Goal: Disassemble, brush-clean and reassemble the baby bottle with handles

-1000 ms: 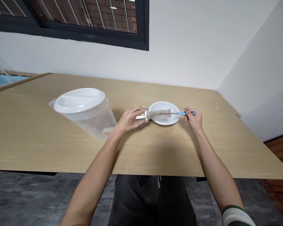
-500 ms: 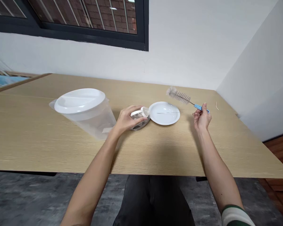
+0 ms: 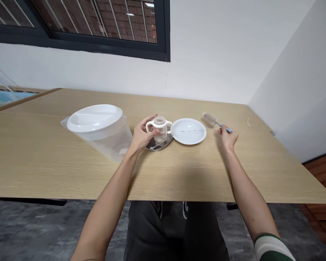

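Note:
My left hand is closed round the left side of a clear baby bottle with two white handles. The bottle is upright, its open neck facing up, over a round metal tray that holds small pale parts. Whether its base touches the tray I cannot tell. To the right, my right hand pinches the blue handle of a bottle brush. Its bristle head points left and away from me, low by the table, slightly blurred. Between the hands sits a white plate with a thin dark line across it.
A translucent pitcher with a white lid stands left of my left hand. Toward the table's right side lies a small thin cream-coloured piece. The wooden table runs back to a white wall below a dark window frame.
The bottle has turned from tilted to upright in my left hand. My right hand has lowered the brush, shifting its bristles right and down toward the table.

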